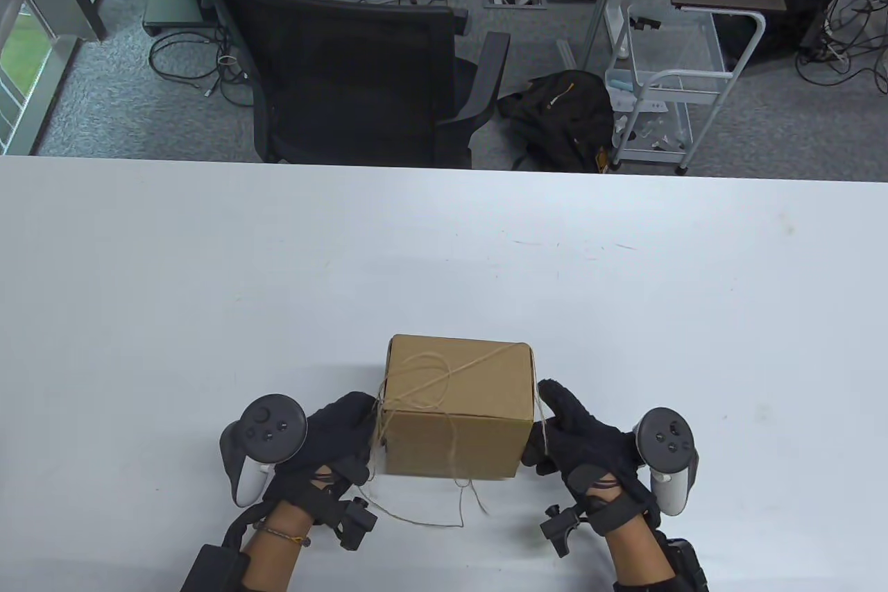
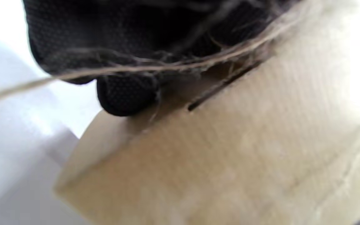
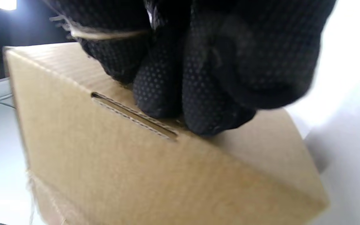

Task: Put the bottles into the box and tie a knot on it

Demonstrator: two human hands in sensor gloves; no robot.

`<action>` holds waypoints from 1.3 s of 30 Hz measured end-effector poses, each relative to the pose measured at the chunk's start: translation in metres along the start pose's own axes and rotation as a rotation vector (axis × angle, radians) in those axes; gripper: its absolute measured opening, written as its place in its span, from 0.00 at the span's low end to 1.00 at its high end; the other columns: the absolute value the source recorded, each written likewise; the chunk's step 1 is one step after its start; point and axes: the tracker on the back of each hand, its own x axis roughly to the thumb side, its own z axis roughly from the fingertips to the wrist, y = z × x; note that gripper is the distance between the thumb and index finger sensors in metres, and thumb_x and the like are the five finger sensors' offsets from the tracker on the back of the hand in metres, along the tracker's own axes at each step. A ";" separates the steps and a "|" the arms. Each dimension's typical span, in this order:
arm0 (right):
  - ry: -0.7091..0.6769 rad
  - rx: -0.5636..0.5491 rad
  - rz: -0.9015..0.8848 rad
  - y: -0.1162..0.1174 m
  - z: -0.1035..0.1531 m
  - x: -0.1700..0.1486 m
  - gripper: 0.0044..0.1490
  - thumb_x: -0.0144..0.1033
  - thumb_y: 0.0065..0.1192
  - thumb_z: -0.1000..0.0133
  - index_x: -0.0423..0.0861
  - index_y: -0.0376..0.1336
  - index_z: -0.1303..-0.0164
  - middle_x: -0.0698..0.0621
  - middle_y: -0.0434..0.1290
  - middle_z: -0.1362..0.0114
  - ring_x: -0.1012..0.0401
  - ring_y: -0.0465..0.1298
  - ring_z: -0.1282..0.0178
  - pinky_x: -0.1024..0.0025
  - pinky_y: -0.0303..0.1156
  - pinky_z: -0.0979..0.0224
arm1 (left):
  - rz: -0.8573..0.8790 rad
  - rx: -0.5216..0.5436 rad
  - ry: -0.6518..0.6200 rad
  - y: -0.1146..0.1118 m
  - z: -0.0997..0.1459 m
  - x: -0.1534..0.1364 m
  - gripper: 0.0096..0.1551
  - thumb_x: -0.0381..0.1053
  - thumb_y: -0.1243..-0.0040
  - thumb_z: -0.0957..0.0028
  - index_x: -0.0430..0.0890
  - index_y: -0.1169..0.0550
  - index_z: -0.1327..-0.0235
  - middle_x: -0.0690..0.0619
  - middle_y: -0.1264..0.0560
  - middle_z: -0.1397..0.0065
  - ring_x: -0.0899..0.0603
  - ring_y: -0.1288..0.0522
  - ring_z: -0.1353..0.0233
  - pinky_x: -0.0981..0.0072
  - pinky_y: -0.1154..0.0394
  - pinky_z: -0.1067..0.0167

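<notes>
Behind table [image 1: 208, 259] — office chair [image 1: 361, 78], backpack [image 1: 562, 116], wire cart [image 1: 659, 85].

The left hand [image 2: 155, 40] fills the top of the view, one gloved fingertip [image 2: 123, 93] touching the upper edge of the cardboard box [image 2: 230, 162] below it. A strand of twine [image 2: 136, 68] runs taut across the fingers and on past the box's edge. The white worktop [image 2: 14, 150] lies beyond the hand, blurred.
</notes>
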 end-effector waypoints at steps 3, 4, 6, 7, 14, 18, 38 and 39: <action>0.069 0.037 -0.039 0.001 -0.002 -0.006 0.49 0.37 0.71 0.49 0.26 0.53 0.27 0.47 0.85 0.58 0.50 0.87 0.62 0.65 0.86 0.64 | 0.037 -0.066 0.095 -0.001 -0.004 -0.005 0.25 0.54 0.36 0.46 0.35 0.16 0.50 0.33 0.15 0.38 0.40 0.09 0.52 0.43 0.15 0.49; 0.103 0.049 -0.064 0.001 -0.002 -0.009 0.49 0.37 0.71 0.49 0.26 0.52 0.27 0.47 0.85 0.58 0.51 0.86 0.62 0.65 0.86 0.63 | 0.057 -0.060 0.103 0.001 -0.005 -0.007 0.26 0.54 0.35 0.46 0.35 0.15 0.50 0.33 0.15 0.38 0.40 0.10 0.52 0.43 0.15 0.49; 0.114 0.057 -0.116 0.001 -0.005 -0.013 0.49 0.37 0.71 0.49 0.27 0.52 0.26 0.47 0.85 0.58 0.51 0.86 0.62 0.65 0.86 0.64 | 0.156 -0.079 0.178 0.000 -0.006 -0.012 0.26 0.54 0.34 0.45 0.34 0.16 0.48 0.33 0.17 0.34 0.39 0.11 0.48 0.40 0.18 0.45; 0.115 0.070 -0.137 0.001 -0.007 -0.016 0.49 0.38 0.71 0.48 0.28 0.52 0.25 0.48 0.85 0.58 0.51 0.86 0.62 0.66 0.86 0.63 | 0.202 -0.093 0.195 -0.001 -0.008 -0.015 0.26 0.53 0.33 0.45 0.34 0.16 0.47 0.33 0.18 0.32 0.38 0.13 0.46 0.39 0.19 0.43; 0.168 0.176 -0.213 0.005 -0.011 -0.021 0.49 0.39 0.71 0.48 0.26 0.52 0.27 0.47 0.85 0.57 0.50 0.86 0.61 0.65 0.86 0.63 | 0.374 -0.147 0.258 0.001 -0.010 -0.024 0.27 0.53 0.32 0.45 0.32 0.16 0.47 0.35 0.23 0.26 0.35 0.18 0.40 0.36 0.25 0.38; 0.223 0.198 -0.236 0.008 -0.009 -0.024 0.50 0.39 0.71 0.48 0.22 0.52 0.29 0.47 0.85 0.58 0.51 0.87 0.62 0.65 0.86 0.64 | 0.387 -0.169 0.300 0.002 -0.009 -0.025 0.27 0.54 0.31 0.45 0.32 0.16 0.48 0.35 0.23 0.27 0.37 0.18 0.42 0.37 0.24 0.39; -0.014 0.132 0.425 0.028 0.003 0.010 0.70 0.53 0.76 0.52 0.38 0.36 0.18 0.26 0.51 0.22 0.29 0.60 0.31 0.38 0.66 0.34 | 0.433 -0.138 0.292 -0.005 0.005 -0.008 0.29 0.52 0.27 0.48 0.31 0.16 0.45 0.30 0.42 0.15 0.21 0.44 0.19 0.19 0.42 0.32; -0.028 0.135 0.441 0.031 0.004 0.012 0.72 0.53 0.76 0.52 0.40 0.32 0.18 0.26 0.40 0.19 0.27 0.52 0.28 0.35 0.61 0.31 | 0.389 -0.117 0.284 -0.007 0.006 -0.004 0.29 0.52 0.26 0.48 0.31 0.17 0.46 0.30 0.43 0.15 0.20 0.45 0.19 0.19 0.43 0.31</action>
